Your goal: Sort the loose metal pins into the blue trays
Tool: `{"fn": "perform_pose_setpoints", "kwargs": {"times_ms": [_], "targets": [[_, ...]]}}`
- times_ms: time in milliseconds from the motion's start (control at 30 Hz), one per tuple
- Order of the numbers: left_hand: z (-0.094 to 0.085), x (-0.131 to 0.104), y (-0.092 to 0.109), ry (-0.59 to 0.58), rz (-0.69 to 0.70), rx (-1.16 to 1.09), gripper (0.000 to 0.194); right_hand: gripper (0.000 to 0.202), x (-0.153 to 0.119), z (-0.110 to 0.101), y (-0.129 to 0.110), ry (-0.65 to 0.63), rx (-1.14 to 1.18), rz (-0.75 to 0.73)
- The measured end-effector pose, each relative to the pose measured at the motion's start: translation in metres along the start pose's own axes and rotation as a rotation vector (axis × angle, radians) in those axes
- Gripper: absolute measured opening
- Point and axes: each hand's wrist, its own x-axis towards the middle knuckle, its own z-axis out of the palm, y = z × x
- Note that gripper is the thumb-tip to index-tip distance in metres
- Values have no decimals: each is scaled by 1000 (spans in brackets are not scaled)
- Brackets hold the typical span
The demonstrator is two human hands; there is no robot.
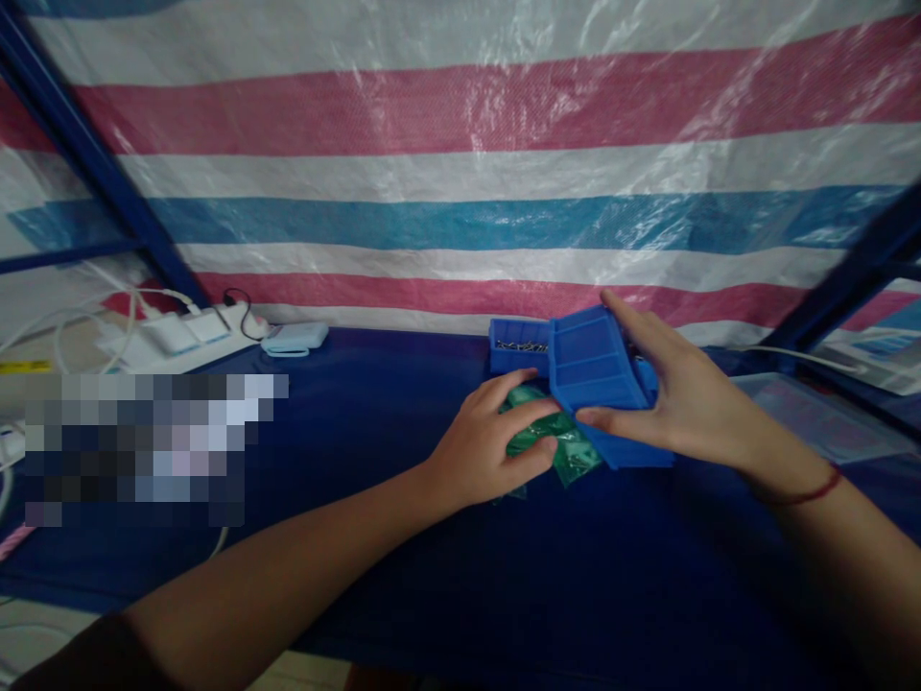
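My right hand grips a small blue plastic bin, thumb on the near edge and fingers at the far edge. The bin is tilted, its ribbed outer face toward me. My left hand lies with fingers spread over a shiny green plastic packet, one fingertip close to the held bin. Behind them stands another blue bin with small metal pieces inside. More blue plastic bin shows below the tilted one. What the held bin contains is hidden from me.
A white power strip with plugs and cables sits at the back left, beside a pale blue device. A clear plastic tray is at the right. Striped sheeting hangs behind the dark blue table. One left area is pixelated.
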Motion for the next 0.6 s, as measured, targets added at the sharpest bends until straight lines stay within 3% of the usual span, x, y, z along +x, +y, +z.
{"fn": "perform_pose_setpoints", "kwargs": {"times_ms": [100, 400, 600], "targets": [[2, 0, -2, -59, 5, 11, 32, 104, 0, -3, 1, 25, -46, -8], [6, -3, -2, -205, -30, 66, 54, 104, 1, -12, 7, 101, -161, 22], [4, -4, -2, -248, -28, 99, 55, 106, 1, -18, 9, 264, -167, 9]]}}
